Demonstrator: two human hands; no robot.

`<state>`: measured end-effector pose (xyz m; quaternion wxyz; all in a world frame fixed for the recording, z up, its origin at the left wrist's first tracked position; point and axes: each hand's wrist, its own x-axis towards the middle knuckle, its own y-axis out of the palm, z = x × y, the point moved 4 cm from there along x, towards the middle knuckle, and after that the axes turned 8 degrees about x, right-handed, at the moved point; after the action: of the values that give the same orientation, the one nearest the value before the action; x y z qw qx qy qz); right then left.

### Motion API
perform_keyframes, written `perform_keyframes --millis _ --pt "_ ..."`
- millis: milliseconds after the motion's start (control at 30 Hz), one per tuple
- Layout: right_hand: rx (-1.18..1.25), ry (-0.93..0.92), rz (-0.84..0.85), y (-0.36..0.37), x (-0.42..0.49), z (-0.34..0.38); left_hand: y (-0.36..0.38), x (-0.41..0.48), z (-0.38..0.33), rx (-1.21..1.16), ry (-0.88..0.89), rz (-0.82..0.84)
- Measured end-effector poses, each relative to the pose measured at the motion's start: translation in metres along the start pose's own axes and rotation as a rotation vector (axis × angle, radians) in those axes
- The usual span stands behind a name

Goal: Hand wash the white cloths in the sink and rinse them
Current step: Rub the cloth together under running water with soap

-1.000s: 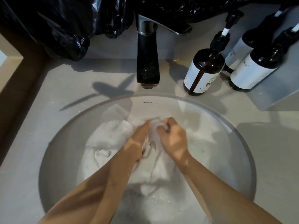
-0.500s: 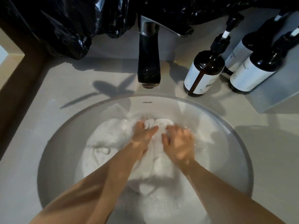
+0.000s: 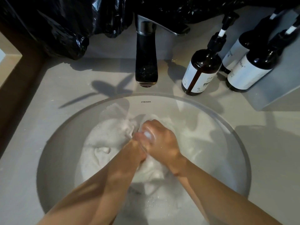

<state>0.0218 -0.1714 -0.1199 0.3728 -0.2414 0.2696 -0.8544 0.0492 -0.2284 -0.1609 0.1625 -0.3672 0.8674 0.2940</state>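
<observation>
White cloths (image 3: 107,140) sat soaked in sudsy water, filling the sink (image 3: 227,120) from its left side to its near edge. Right hand (image 3: 160,140) was curled tight over a bunched fold at the basin centre. Left hand (image 3: 138,146) was pressed against it, blurred and half hidden, so I can't tell its grip. Judgement: the fabric is limp, waterlogged-heavy and soap-slick, so grab thick bunches, not edges. Faucet (image 3: 146,62) stood at the sink's far edge, with pump bottles (image 3: 201,70) at the far right.

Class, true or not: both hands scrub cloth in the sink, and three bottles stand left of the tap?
No. Head view: the bottles stand right of the tap. The left hand and right hand do scrub cloth in the sink.
</observation>
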Motion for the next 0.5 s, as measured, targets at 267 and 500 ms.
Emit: perform_keyframes --millis 267,500 --pt "-0.372 0.298 0.163 -0.022 -0.009 -0.097 -0.025 0.028 0.019 0.208 -0.218 -0.058" --pt "-0.013 0.810 -0.059 -0.051 -0.027 -0.111 -0.055 0.020 0.011 1.275 0.114 -0.230"
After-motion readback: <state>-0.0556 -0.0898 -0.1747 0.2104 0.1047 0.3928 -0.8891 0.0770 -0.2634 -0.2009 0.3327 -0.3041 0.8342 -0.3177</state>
